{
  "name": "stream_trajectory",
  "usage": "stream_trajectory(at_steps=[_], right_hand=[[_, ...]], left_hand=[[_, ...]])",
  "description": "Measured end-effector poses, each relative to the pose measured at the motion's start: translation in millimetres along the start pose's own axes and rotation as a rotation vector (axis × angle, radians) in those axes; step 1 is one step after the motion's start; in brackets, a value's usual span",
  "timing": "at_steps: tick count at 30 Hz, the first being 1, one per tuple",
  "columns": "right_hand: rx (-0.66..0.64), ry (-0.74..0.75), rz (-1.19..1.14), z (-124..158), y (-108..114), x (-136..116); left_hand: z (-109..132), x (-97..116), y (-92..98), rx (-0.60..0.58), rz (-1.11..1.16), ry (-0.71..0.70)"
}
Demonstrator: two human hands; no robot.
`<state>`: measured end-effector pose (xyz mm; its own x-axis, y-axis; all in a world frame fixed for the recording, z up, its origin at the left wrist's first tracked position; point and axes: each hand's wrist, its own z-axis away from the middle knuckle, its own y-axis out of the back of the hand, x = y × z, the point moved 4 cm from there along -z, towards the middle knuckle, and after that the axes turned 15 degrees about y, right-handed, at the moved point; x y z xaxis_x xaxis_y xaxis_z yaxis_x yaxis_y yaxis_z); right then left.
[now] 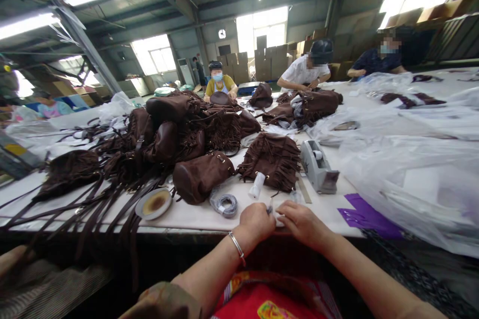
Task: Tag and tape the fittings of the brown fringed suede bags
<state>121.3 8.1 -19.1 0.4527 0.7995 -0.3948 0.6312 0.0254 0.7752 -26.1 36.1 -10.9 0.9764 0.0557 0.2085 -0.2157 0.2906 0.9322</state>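
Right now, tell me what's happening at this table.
A person at the white table's near edge has both hands together over a small pale item. The left hand pinches a thin tool; the right hand steadies the piece, which I cannot identify. Just beyond lie a fringed brown bag, a tape dispenser and a coil of cord. A pile of brown bags fills the table's left. Other people work at the far end.

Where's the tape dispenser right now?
In the head view, the grey tape dispenser sits on the white table, right of the fringed brown bag, beyond the right hand.
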Motion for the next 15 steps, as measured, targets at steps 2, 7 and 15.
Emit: stream_trajectory(at_steps=[2, 7, 15], right_hand=[[0.002, 0.023, 0.026, -11.2, 9.8, 5.0], [-0.301, 0.121, 0.288, -38.8, 3.3, 13.0], [-0.382, -0.064, 0.388, -41.1, -4.9, 21.4]], left_hand=[[0.6, 2.9, 0.2, 0.002, -0.006, -0.034], [4.4, 2.4, 3.0, 0.001, -0.025, -0.12], [19.9, -24.2, -5.8, 0.191, 0.281, -0.148]])
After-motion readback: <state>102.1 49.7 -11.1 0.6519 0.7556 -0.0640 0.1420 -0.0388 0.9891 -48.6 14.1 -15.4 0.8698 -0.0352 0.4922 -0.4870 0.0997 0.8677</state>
